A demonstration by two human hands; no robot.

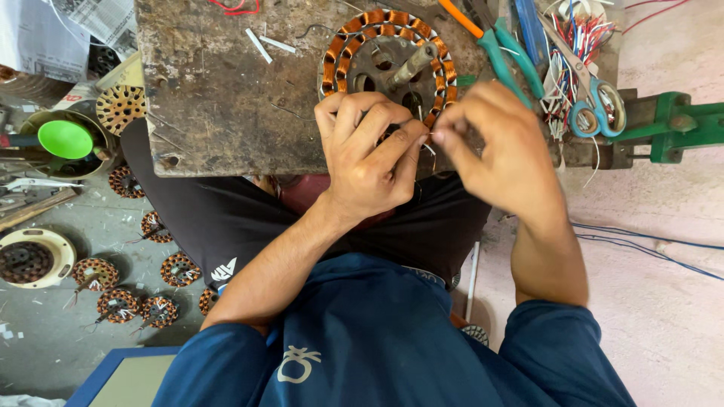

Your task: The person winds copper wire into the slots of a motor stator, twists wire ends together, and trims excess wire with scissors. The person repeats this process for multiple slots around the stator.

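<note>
- Down on the grey floor (45,332) at the person's left lay the widest spread — several small copper-wound stators (121,301) scattered about, a round cream housing (30,256), and a tin with a bright green lid (65,139).
- Next in size, a worn, scarred wooden workboard (219,98) rested across the person's lap, with bits of white sleeve and wire offcuts strewn on it.
- On that board, at its near edge toward the right, sat the round stator (388,56) — two rings of copper coils around a dark core, a metal shaft standing out of the middle.
- The left hand (369,151) lay curled over the stator's near rim, fingers bent and pressed against the coils, thumb closing toward the forefinger; whether it pinched a wire could not be told.
- The right hand (490,143), a little blurred, met it at the same rim, thumb and forefinger pressed together on what looked like a thin wire end.
- Beyond the right hand lay teal-handled pliers (509,56) and blue-handled scissors (596,105).
- Smallest, a bundle of coloured wire leads (577,38) sat by the scissors.
</note>
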